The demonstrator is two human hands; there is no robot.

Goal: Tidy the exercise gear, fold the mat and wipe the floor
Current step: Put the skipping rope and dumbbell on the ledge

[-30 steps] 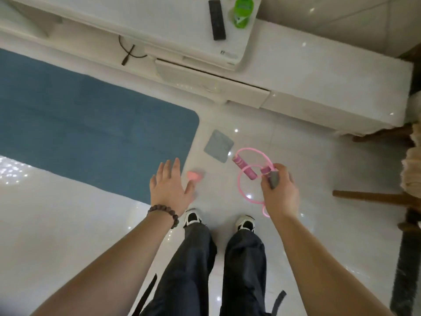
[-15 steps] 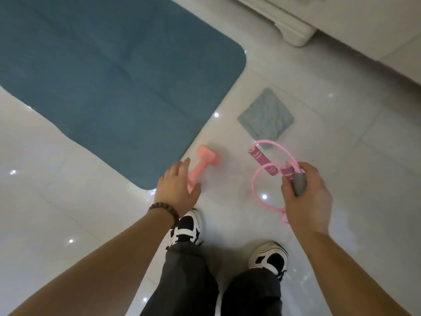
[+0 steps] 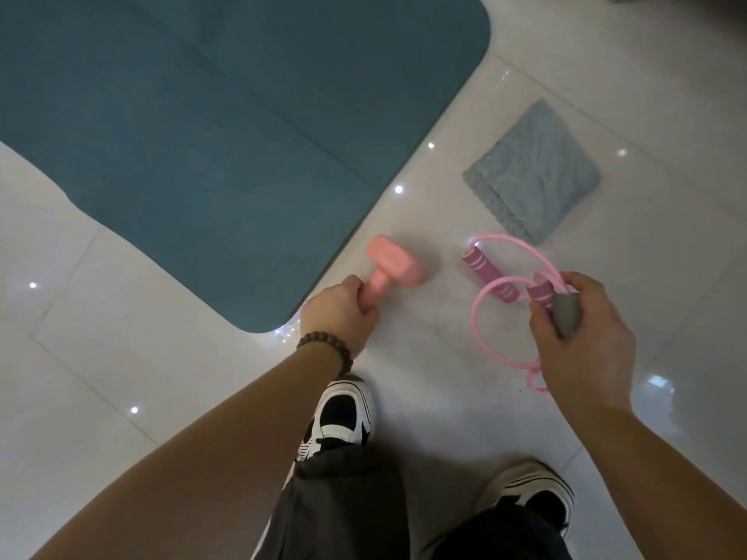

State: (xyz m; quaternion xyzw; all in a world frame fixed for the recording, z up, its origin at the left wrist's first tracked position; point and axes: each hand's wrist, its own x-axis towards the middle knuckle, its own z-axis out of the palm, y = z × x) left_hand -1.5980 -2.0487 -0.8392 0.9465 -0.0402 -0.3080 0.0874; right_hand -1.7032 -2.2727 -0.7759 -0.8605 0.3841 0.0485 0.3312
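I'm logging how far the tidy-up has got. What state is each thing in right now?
Mat: flat on the floor, unfolded.
Dumbbell: handle gripped by the left hand.
Skipping rope: coiled, held in the right hand.
Cloth: folded, lying on the floor, untouched.

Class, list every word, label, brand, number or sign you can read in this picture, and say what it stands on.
No text can be read.
Pink dumbbell: a faint raised mark on its end face, too blurred to read.
Skipping rope handles: pale bands only, no letters.
Shoes: black-and-white patterns, no legible brand.
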